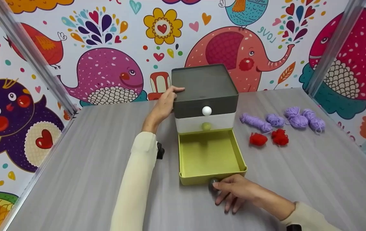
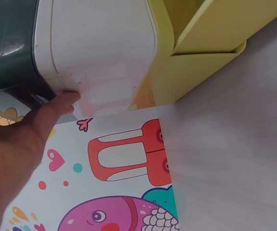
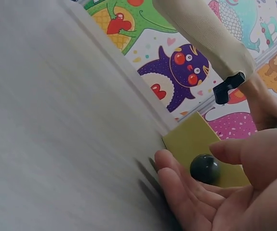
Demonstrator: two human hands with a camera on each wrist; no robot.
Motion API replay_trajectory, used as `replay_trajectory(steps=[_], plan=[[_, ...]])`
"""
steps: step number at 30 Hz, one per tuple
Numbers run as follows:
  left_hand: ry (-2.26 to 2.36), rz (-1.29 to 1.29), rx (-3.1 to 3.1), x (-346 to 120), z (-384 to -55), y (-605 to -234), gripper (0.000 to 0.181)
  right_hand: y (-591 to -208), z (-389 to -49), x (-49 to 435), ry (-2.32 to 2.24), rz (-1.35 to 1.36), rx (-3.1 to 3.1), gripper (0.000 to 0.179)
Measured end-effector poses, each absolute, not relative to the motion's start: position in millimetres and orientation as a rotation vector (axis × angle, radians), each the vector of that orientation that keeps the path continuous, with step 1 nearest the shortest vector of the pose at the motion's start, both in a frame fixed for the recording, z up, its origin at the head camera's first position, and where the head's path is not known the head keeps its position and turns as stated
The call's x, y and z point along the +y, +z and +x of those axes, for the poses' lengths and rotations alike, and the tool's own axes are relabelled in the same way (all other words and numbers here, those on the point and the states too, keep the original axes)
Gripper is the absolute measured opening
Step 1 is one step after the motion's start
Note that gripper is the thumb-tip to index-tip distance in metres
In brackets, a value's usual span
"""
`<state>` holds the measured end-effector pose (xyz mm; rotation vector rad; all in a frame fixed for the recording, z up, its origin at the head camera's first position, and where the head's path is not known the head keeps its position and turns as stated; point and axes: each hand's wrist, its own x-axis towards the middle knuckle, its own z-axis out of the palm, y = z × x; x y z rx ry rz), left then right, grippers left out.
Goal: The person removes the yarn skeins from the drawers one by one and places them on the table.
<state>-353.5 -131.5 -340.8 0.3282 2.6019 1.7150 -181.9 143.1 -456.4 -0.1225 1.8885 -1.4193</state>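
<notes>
From the head view, a three-drawer box stands on the counter, its green bottom drawer pulled out and bare inside, with five purple yarn bundles and two red pompoms lying to its right. The left wrist view shows the left hand resting flat-fingered against the box's back corner. The right wrist view shows the right hand cupped loosely about the drawer's dark knob, its grip not closed on it.

Even, bright, diffuse illumination fills the head view, leaving only soft, faint shadows under the yarn bundles and beside the drawer unit, with the metal frame posts bowed slightly toward the left and right edges (wide-lens distortion). In the left wrist view the table surface at right is washed pale, and the near hand lies dim and soft. The right wrist view shows streaked blur across the tabletop at left, while the dark knob is fairly sharp and carries a small highlight.
</notes>
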Motion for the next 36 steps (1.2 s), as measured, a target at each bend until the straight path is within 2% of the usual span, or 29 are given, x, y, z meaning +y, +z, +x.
replay_trajectory(steps=[5,10,23,36], plan=[[1.719,0.322,2.631,-131.7,-354.0,-341.5,0.042,-460.3,-182.8,141.5,-1.455,-0.076,1.77,0.061],[1.719,0.303,2.621,-132.2,-353.3,-341.2,0.041,-462.4,-184.7,138.8,-1.476,-0.072,1.674,0.063],[1.706,0.318,2.62,-133.1,-351.8,-339.0,0.041,-458.7,-189.5,130.9,-1.486,-0.112,1.646,0.053],[1.729,0.291,2.582,-132.8,-352.5,-338.8,0.041,-456.5,-208.6,132.5,-1.506,-0.085,1.71,0.051]])
